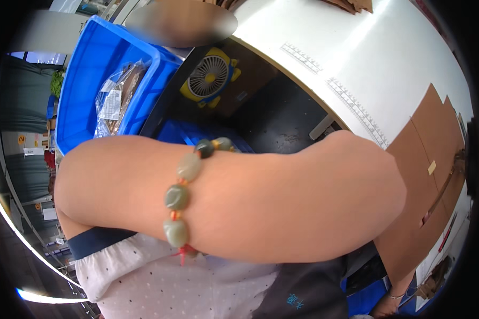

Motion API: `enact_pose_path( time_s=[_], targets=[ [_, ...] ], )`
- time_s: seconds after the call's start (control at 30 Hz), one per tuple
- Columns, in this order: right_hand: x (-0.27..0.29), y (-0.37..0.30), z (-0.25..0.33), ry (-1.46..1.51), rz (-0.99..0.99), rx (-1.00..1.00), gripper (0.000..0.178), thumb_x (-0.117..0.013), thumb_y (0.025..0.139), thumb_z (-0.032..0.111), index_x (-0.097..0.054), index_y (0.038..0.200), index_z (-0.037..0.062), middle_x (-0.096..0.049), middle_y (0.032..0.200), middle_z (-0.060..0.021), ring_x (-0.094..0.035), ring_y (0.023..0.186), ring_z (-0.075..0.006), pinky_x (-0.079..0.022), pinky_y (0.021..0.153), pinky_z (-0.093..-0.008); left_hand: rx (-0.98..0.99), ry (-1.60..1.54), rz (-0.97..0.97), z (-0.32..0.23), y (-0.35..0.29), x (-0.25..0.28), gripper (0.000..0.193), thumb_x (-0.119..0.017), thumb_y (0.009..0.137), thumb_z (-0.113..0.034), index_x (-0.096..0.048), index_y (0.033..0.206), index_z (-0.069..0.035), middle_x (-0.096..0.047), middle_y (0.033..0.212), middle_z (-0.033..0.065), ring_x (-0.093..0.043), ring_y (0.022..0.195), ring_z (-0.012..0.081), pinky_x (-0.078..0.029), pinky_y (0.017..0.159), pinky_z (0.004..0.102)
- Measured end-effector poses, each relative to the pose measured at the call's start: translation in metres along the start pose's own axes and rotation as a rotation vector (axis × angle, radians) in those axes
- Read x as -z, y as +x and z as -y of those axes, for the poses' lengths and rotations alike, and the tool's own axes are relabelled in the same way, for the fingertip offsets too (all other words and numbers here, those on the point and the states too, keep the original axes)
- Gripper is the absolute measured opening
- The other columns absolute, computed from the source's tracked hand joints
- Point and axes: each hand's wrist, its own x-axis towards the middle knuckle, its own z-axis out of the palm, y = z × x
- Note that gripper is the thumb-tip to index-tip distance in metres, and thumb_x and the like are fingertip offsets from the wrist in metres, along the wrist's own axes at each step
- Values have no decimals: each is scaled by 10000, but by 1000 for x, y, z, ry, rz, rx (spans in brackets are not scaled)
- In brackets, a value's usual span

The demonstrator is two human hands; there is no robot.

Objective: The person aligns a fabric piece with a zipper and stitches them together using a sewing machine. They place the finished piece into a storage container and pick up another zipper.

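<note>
Across the middle of the view lies my left arm, very close, with a bracelet of green stone beads [176, 198] round the wrist. My left hand [340, 196] reaches to the right, over the near side of a brown cardboard sheet [410, 175]; its fingers cannot be made out, nor anything in them. Low on the right, my right hand [405, 280] is at the cardboard's lower edge, a thin bracelet on its wrist. The sheet hides its fingers. A small pale yellow tag [431, 168] sits on the cardboard.
A white table [356, 48] with printed rulers [356, 103] curves along the upper right. Left of it stands a blue bin [72, 101] holding a clear plastic bag [114, 101]. A yellow and blue fan [210, 77] is below the table edge. Somebody's blurred head [181, 21] is at the top.
</note>
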Motion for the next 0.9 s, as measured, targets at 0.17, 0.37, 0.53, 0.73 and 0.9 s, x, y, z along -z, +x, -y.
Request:
enact_pose_path(
  time_s=[0.17, 0.37, 0.53, 0.73, 0.9],
  targets=[
    [-6, -3, 0, 271, -41, -214, 584, -817, 824, 178, -639, 1367, 55, -625, 1402, -199, -638, 1247, -376, -522, 1041, -468, 3, 132, -158, 2, -19, -12, 74, -728, 752, -125, -710, 754, -53, -694, 806, 88, -682, 809, 249, -515, 601, 325],
    [0, 0, 8, 710, -105, -627, 512, -778, 876, 146, -648, 1363, 56, -645, 1382, -187, -650, 1236, -368, -525, 1048, -458, -216, 296, -467, -8, 22, -74, 513, -621, 871, -214, -611, 1313, 45, -624, 1330, 169, -579, 1254, 310, -519, 954, 412],
    [25, 8, 8, 300, -111, -168, 438, -764, 866, 176, -696, 1282, 58, -667, 1353, -152, -684, 1179, -347, -558, 995, -449, -359, 300, -549, -38, 88, -135, 532, -553, 946, -204, -552, 1456, -52, -526, 1543, 135, -539, 1374, 313, -463, 1077, 509],
    [47, 15, 10, 76, -70, 164, 481, -798, 765, 216, -720, 1212, 56, -678, 1304, -127, -682, 1140, -328, -573, 966, -445, -229, -342, -510, -41, 131, -97, 219, -698, 878, -71, -730, 1092, -42, -750, 948, 140, -726, 892, 341, -581, 758, 409],
    [53, 26, 19, 86, -213, 240, 490, -809, 745, 212, -712, 1190, 30, -677, 1225, -115, -664, 1066, -319, -584, 904, -435, -83, -455, -389, -51, 131, -28, 143, -623, 1001, -124, -710, 1052, -23, -637, 752, 187, -638, 694, 394, -497, 617, 434]
  ],
)
